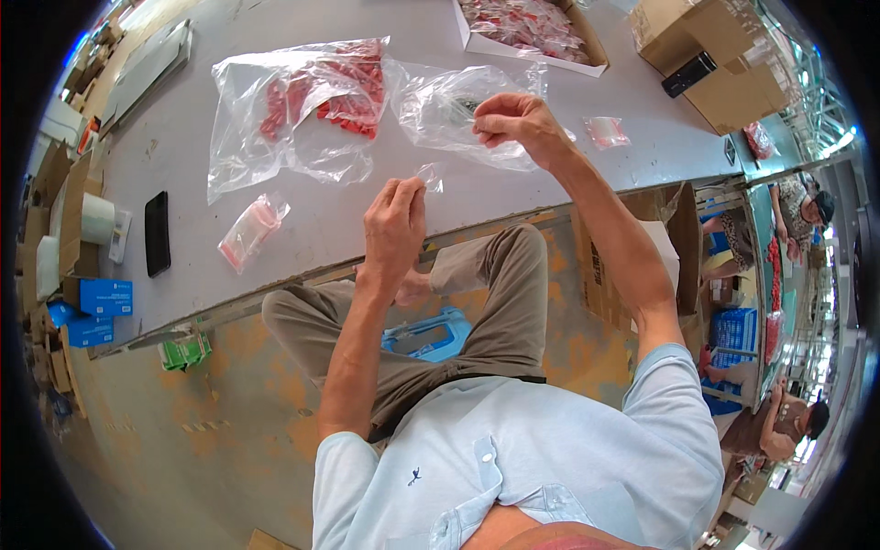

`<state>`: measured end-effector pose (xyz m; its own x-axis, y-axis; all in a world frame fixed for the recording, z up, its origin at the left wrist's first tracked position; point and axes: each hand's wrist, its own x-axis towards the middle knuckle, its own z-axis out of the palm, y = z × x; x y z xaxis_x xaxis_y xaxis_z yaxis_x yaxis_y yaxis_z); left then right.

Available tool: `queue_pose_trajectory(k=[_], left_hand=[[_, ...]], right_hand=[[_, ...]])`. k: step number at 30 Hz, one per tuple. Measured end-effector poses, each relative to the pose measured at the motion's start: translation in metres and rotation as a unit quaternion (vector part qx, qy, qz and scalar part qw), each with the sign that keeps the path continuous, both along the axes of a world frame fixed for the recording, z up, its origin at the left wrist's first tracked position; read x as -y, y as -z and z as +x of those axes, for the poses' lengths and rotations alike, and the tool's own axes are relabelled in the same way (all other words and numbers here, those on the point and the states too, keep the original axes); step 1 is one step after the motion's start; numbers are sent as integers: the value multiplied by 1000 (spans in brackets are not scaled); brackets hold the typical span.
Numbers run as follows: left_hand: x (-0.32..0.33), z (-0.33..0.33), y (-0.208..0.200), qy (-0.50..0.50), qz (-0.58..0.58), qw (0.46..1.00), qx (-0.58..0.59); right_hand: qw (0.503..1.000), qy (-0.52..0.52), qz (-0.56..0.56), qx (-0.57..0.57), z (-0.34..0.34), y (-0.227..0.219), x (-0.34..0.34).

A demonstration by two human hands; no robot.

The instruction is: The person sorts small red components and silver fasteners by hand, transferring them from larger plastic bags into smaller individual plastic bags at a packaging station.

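At the table's near edge, my left hand [394, 227] is closed with the fingertips pinched on a small clear plastic bag [432, 178]. My right hand [515, 128] is raised beyond it, to the right, thumb and fingers pinched together; whatever is between them is too small to make out. Just behind that hand lies a large clear bag [426, 119] with small dark pieces showing through its film. To its left rests another large clear bag [236, 137], which holds many red pieces [353, 115].
A packet of small bags [252, 234] and a black phone [158, 234] lie at left. Another packet [606, 133] is at right. Farther back stand a carton of red packets [532, 32] and a cardboard box [701, 60]. An open carton [605, 266] sits below the table edge.
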<state>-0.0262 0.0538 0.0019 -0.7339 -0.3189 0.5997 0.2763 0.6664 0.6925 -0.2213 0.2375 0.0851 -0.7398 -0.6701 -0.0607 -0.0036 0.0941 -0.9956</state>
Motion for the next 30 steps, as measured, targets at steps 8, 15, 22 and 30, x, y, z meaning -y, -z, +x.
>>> queue_pose_trajectory(k=[8, 15, 22, 30], left_hand=[[0, -1, -9, -25, -86, 996, -26], [1, 4, -14, -15, -122, 992, -34], [3, 8, -17, 5, -126, 992, -10], [2, 11, -22, 22, -86, 996, -9]], right_hand=[[997, -68, 16, -13, 69, -10, 30], [975, -50, 124, -175, 78, -11, 38], [967, -63, 163, -187, 85, -19, 45], [972, -34, 138, -188, 89, -13, 44]])
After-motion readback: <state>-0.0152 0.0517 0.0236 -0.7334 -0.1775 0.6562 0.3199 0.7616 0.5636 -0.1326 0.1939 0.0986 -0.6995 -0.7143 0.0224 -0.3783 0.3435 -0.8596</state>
